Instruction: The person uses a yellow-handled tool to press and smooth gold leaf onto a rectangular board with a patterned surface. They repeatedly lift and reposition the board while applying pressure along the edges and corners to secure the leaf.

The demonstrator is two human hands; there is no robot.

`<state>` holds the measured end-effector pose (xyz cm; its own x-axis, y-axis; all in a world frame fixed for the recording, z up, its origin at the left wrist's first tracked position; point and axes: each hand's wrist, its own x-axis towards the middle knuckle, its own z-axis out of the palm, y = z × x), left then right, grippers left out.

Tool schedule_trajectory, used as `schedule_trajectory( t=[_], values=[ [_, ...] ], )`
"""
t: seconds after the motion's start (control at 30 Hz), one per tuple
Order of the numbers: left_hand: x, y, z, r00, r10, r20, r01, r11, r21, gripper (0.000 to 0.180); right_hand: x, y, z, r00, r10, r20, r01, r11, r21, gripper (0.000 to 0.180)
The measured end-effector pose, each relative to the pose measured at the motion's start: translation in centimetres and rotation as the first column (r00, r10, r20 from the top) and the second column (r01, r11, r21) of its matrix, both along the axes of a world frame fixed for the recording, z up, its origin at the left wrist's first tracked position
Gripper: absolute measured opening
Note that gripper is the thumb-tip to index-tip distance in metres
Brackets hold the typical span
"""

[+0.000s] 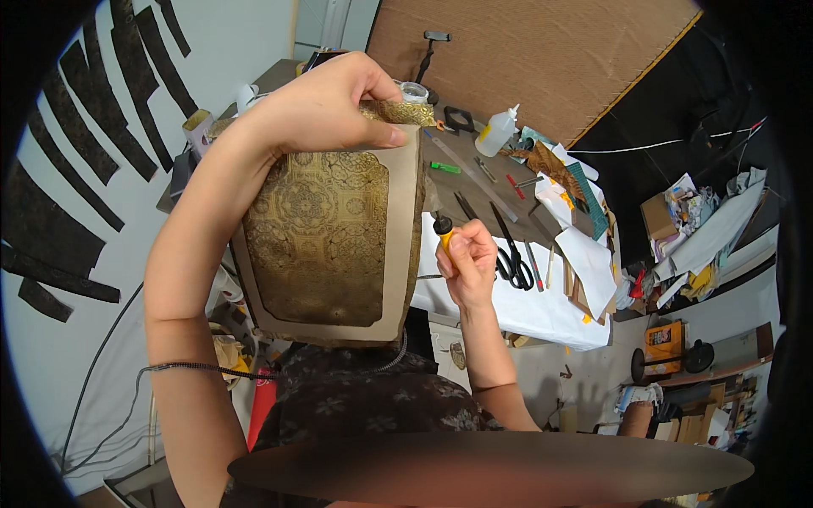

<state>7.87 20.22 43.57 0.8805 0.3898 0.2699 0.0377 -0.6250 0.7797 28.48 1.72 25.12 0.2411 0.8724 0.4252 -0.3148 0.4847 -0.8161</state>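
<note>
Head view: the left hand curls over the top of the gold-patterned panel, near the torso; the right hand closes round a yellow tool. I'd judge the panel stiff, light, best gripped by its border.

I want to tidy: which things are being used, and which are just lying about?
In use, it seems: gold-patterned panel in the left hand; yellow tool in the right hand.
Just lying about, probably: black scissors; white bottle; green tool.
</note>
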Motion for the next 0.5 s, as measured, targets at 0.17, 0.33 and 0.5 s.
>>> schedule_trajectory(
  t=[0.17,0.33,0.5],
  values=[
    [0.1,-0.2,-0.3,1.000,0.029,0.008,-0.030,0.998,0.055,0.013,-0.1,-1.0,-0.1,0.984,-0.131,0.118,0.127,0.991,0.039,0.009],
    [0.1,-0.3,-0.4,0.999,0.044,-0.008,-0.044,0.997,0.070,0.014,-0.2,-1.7,-0.4,0.961,-0.193,0.197,0.187,0.981,0.048,0.010],
    [-0.3,0.7,-0.8,0.996,0.086,-0.014,-0.085,0.994,0.075,0.016,0.2,-2.4,-0.8,0.972,-0.137,0.192,0.133,0.991,0.035,0.021]
  ],
)
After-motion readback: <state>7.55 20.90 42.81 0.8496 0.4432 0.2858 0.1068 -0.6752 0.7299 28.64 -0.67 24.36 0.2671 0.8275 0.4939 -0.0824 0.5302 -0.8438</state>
